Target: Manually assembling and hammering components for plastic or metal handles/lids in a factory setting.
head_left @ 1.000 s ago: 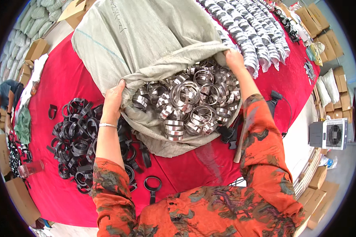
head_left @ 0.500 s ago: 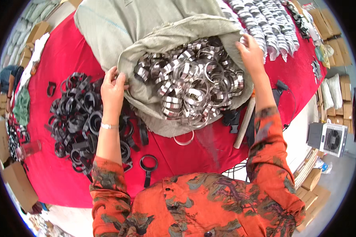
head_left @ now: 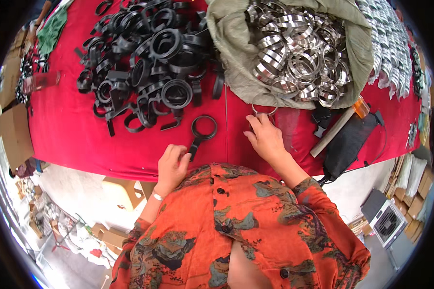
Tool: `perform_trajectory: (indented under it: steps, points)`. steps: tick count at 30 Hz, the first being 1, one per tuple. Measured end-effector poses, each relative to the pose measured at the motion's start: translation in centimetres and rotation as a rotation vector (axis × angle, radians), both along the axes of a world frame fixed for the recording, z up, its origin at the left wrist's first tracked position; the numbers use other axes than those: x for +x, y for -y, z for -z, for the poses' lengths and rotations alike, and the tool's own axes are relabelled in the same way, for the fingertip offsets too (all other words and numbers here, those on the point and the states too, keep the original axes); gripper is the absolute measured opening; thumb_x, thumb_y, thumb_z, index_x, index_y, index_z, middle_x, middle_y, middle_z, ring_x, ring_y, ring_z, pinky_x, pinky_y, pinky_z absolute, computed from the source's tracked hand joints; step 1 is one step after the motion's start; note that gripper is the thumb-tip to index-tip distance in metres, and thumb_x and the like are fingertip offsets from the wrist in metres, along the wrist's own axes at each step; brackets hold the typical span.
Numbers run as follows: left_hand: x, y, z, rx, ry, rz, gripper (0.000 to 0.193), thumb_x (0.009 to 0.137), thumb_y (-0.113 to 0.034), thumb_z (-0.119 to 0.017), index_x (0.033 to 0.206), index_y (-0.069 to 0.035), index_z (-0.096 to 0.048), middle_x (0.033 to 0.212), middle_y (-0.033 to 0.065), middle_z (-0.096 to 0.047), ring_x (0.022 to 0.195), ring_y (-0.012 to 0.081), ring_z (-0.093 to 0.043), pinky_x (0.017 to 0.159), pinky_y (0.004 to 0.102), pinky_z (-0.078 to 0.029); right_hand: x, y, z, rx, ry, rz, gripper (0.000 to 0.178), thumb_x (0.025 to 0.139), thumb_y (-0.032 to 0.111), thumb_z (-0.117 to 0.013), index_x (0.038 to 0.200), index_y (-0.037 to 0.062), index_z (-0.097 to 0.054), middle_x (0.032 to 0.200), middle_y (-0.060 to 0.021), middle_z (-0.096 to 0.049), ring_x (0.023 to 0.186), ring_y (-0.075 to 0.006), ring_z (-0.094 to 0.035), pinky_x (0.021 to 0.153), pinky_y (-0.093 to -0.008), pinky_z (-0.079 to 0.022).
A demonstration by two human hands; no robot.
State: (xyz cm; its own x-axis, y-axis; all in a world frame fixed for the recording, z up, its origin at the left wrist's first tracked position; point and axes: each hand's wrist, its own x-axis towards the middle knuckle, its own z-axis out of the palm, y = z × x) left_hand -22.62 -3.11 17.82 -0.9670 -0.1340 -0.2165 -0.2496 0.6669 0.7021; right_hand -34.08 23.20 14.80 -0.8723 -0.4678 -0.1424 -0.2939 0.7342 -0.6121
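Observation:
My left hand (head_left: 172, 166) is at the table's near edge, fingers loosely bent and thumb a little apart. Its fingertips are beside the handle of a single black plastic ring (head_left: 216, 126) lying flat; I cannot tell if they touch it. My right hand (head_left: 266, 138) reaches forward with fingers spread, its fingertips at the near rim of a thin shiny metal ring (head_left: 254, 110). That ring lies just below the mouth of a grey-green woven sack (head_left: 236, 62). Many shiny metal rings (head_left: 304, 65) fill the sack's opening.
A heap of black ringed parts (head_left: 176, 94) covers the left of the red-covered table (head_left: 62, 130). Right of the sack lie a rod (head_left: 332, 132), a black pouch (head_left: 349, 144) and rows of wrapped rings (head_left: 386, 53). Cardboard boxes (head_left: 13, 135) and a fan unit (head_left: 388, 222) stand around.
Both hands have let go of the sack's rim and come back toward me: the left near the black ring's handle, the right to the loose metal ring. My view has tilted down.

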Motion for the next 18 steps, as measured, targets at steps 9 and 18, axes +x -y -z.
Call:
perform_trajectory:
  steps: [9,18]
  points:
    - [-2.2,-2.0,3.9,-0.495,0.002,0.183,0.035,0.070,-0.008,-0.065,0.101,-0.002,-0.049,0.083,0.0139,-0.054,0.078,0.0348,-0.057,0.067,0.0400,-0.047,-0.9,0.3,-1.8,-0.542,0.459,0.254,0.022,0.080,0.004,-0.060,0.101,0.0059,-0.054,0.077,-0.0023,-0.055,0.061,-0.0091,-0.050,0.053,-0.0227,-0.039]
    - [-1.1,-0.5,-3.1,1.202,0.283,-0.395,0.031,0.084,-0.009,-0.049,0.114,-0.002,-0.050,0.096,0.0184,-0.064,0.065,0.0182,-0.060,0.060,0.0303,-0.050,0.2,1.9,-4.3,-1.623,1.390,0.130,0.026,0.090,0.008,-0.051,0.116,0.0052,-0.048,0.076,-0.0024,-0.050,0.056,-0.0069,-0.042,0.051,-0.0205,-0.034]
